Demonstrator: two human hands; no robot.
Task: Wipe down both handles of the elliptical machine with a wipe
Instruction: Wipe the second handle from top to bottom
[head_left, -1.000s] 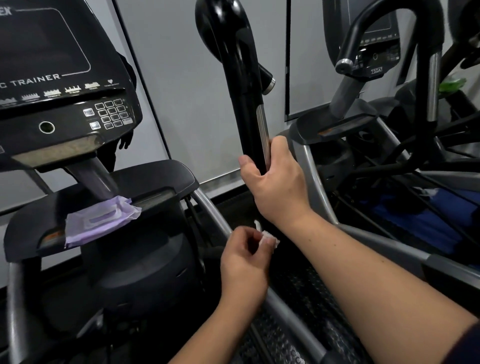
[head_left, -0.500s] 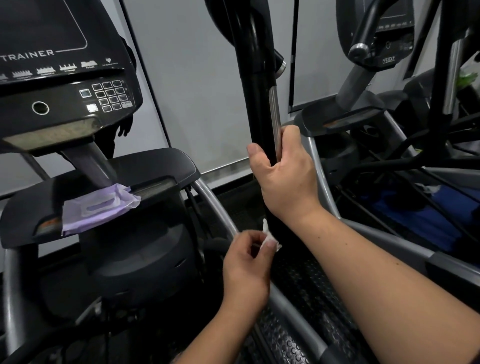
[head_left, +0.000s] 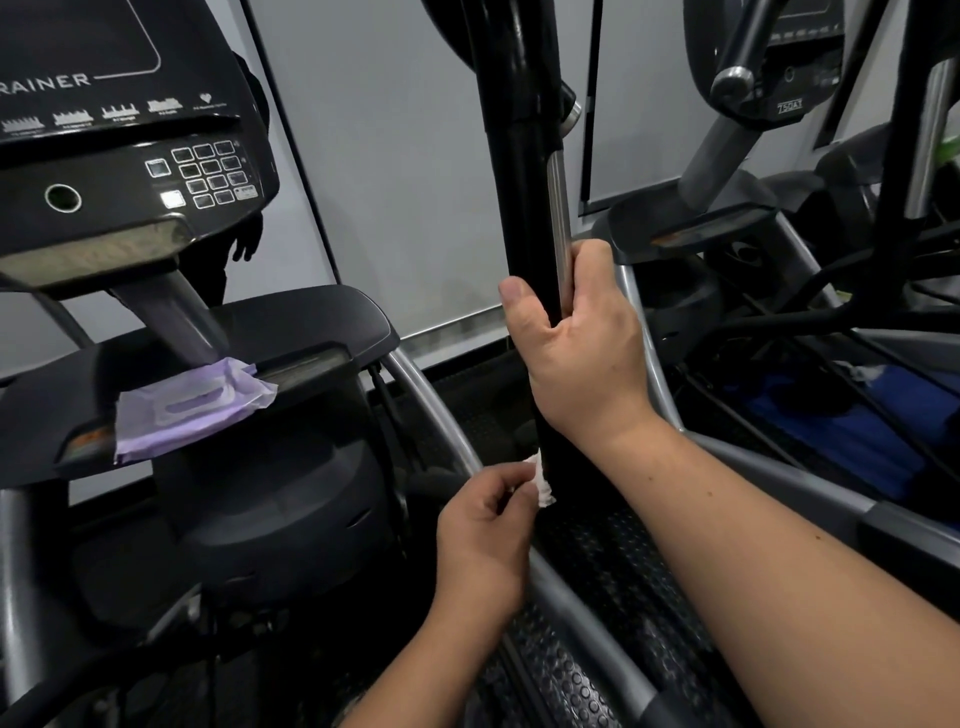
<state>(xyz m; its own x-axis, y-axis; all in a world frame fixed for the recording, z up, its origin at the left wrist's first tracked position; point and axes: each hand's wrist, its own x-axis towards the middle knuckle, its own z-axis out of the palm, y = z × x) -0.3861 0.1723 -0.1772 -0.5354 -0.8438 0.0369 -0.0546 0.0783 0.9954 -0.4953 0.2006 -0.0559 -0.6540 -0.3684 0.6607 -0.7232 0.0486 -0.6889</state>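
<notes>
A tall black handle (head_left: 524, 171) of the elliptical rises through the middle of the view, with a silver strip down its right side. My right hand (head_left: 582, 348) grips this handle around its lower part, thumb up on the left side. Below it, my left hand (head_left: 483, 530) pinches a small crumpled white wipe (head_left: 543, 480), which touches the handle's black lower section. The machine's other handle is out of view.
The console (head_left: 130, 171) with a keypad stands at the upper left. A purple wipes pack (head_left: 187, 405) lies on the black tray (head_left: 322, 322) under it. Grey frame rails (head_left: 441, 410) run down past my hands. A second elliptical (head_left: 779, 104) stands at the right.
My view has moved closer to the handle. My right hand keeps its grip, and my left hand with the wipe has come up against the handle's lower part.
</notes>
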